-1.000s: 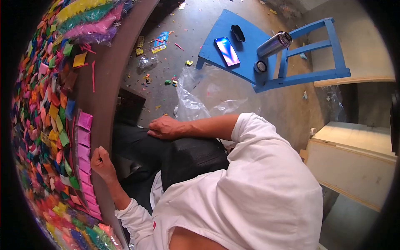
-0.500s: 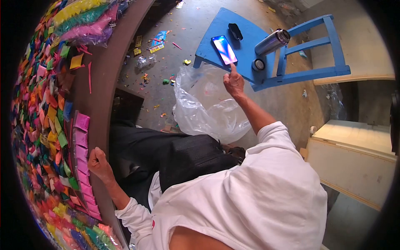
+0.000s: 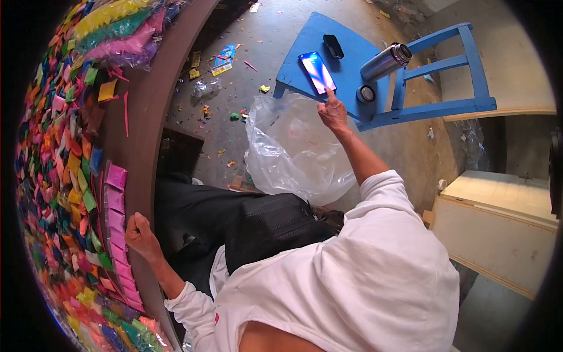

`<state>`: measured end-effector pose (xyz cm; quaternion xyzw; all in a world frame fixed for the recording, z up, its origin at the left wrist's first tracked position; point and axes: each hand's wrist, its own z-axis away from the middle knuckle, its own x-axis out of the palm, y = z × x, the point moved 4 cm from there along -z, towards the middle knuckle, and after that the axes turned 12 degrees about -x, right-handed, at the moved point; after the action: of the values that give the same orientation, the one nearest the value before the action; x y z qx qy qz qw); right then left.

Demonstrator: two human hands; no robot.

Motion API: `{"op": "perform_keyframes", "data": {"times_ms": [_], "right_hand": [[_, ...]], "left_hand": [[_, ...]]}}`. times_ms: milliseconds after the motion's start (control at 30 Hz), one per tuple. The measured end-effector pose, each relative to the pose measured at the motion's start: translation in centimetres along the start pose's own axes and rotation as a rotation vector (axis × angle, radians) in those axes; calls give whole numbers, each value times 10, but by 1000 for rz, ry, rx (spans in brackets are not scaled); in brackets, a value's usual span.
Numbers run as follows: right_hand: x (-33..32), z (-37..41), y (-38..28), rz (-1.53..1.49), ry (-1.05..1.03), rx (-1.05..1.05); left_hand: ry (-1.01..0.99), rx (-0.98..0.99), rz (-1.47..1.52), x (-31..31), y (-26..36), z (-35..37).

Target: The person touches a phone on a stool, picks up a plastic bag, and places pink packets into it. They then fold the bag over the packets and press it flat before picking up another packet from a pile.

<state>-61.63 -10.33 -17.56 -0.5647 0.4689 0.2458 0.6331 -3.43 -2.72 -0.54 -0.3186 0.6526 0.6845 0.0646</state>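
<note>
With its index finger stretched out, my right hand touches the lower part of a lit smartphone; its other fingers are curled and it holds nothing. The phone lies screen up on the seat of a blue chair. Over the edge of the brown table, my left hand is closed in a loose fist, and nothing shows in it. Just beside that fist runs a strip of pink packets. Many small coloured packets are heaped farther left.
On the chair seat stand a metal thermos without its lid, a round cap and a black case. A clear plastic bag lies on the floor by the chair. Scraps litter the floor. A pale wooden cabinet is at right.
The view has shifted slightly. My right index finger stays at the phone's lower end and appears slightly farther onto the screen. My left hand remains closed at the table edge.
</note>
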Motion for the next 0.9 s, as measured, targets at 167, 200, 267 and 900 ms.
{"op": "perform_keyframes", "data": {"times_ms": [167, 200, 267, 900], "right_hand": [[3, 0, 5, -18, -25, 4], [3, -1, 6, -30, -26, 9], [4, -2, 6, -43, -28, 13], [16, -22, 23, 49, -7, -34]], "left_hand": [[-1, 11, 7, 2, 2, 0], [-5, 11, 5, 1, 2, 0], [-5, 14, -2, 1, 2, 0], [8, -1, -9, 2, 4, 0]]}}
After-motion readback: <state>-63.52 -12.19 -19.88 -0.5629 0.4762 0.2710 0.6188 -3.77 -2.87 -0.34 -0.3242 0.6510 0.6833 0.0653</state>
